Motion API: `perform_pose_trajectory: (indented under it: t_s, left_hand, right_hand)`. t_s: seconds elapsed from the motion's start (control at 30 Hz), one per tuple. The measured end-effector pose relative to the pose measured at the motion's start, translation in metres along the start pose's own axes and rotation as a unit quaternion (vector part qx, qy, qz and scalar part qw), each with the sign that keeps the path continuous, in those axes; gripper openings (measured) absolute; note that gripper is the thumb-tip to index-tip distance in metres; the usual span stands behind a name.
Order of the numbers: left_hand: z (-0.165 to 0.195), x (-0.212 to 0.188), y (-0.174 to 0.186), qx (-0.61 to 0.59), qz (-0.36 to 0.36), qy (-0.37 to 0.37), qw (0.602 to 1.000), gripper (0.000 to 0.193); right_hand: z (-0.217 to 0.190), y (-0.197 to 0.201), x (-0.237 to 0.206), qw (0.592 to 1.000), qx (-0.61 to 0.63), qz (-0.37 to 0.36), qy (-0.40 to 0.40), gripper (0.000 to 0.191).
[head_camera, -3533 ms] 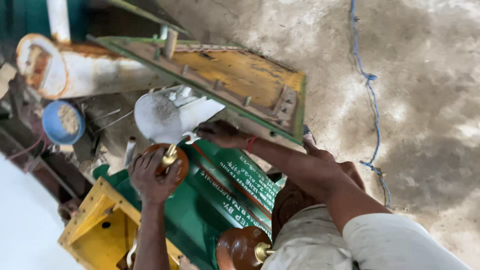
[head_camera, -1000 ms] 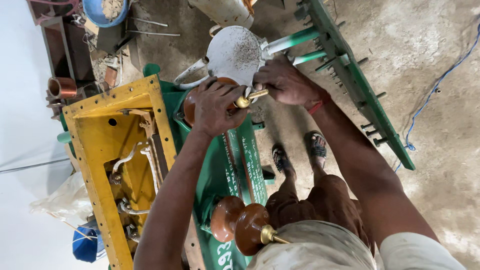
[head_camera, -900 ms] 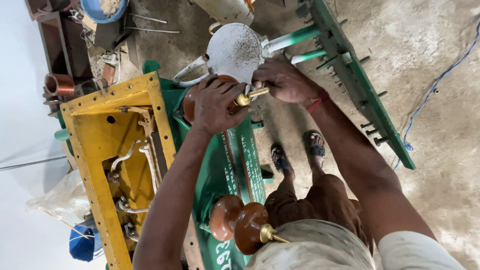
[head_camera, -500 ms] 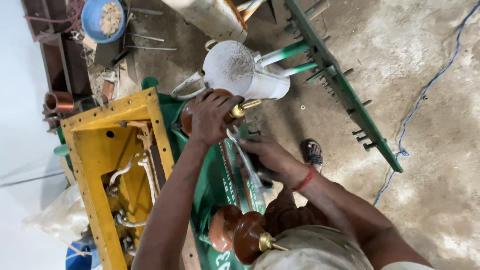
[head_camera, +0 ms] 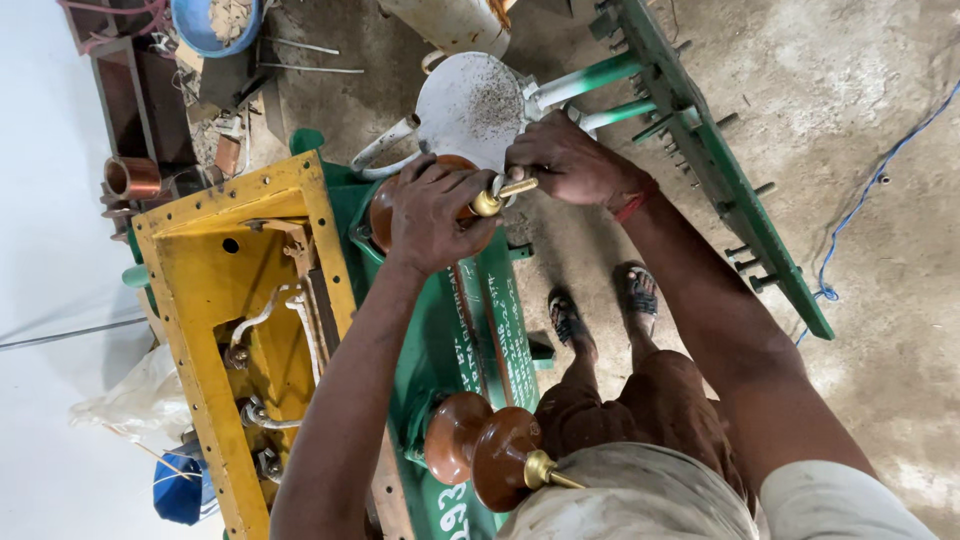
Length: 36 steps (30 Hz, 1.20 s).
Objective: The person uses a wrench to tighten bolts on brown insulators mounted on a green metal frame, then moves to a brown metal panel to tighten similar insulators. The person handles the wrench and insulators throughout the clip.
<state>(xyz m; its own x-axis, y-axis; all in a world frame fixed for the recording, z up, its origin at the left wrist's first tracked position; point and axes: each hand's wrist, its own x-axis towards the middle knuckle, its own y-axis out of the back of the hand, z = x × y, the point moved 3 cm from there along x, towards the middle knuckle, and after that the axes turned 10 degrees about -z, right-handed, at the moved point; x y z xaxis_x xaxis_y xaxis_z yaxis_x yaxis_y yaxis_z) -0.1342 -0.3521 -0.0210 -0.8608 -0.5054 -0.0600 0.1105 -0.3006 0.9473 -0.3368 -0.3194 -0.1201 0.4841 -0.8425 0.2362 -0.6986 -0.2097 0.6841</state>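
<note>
Here, your left hand (head_camera: 435, 218) is clamped over the brown bushing (head_camera: 385, 210) on top of the green tank (head_camera: 495, 330), beside its open yellow frame (head_camera: 205, 260), while your right hand (head_camera: 570, 160) pinches the brass stud (head_camera: 500, 196) at the bushing's tip. Keep the left grip firm so the porcelain cannot twist, and turn only at the brass, in line with the stud. A second bushing (head_camera: 485, 455) stands near your body; mind your elbow.

White painted lettering (head_camera: 487, 335) runs along the green tank's side.
</note>
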Motion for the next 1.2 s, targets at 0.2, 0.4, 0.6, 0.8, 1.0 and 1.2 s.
perform_pose_trajectory:
  t_s: [0.2,0.4,0.6,0.8,1.0,1.2]
  left_hand:
    - [0.001,-0.002,-0.002,0.016,0.02,-0.003,1.0,0.051]
    - [0.002,-0.002,-0.002,0.01,0.018,-0.009,1.0,0.054]
    - [0.003,-0.001,0.002,0.034,0.043,-0.028,0.998,0.053]
    - [0.004,-0.001,0.002,0.016,0.033,-0.039,0.999,0.049]
    - [0.005,-0.001,0.0,0.016,0.006,0.003,1.0,0.05]
    - [0.004,0.0,-0.001,0.028,0.023,-0.019,0.999,0.05]
  right_hand:
    - [-0.012,0.009,-0.002,0.999,-0.041,0.02,0.011,0.013]
    - [-0.011,0.007,-0.001,0.998,0.017,-0.019,-0.051,0.014]
    - [-0.108,-0.057,-0.005,0.507,0.772,0.212,-0.321,0.028]
    - [-0.165,-0.086,-0.028,0.47,0.828,0.116,-0.283,0.025]
    - [-0.06,-0.059,-0.064,0.693,0.609,0.248,-0.297,0.034]
    - [-0.004,-0.035,-0.036,0.946,0.257,0.076,-0.182,0.026]
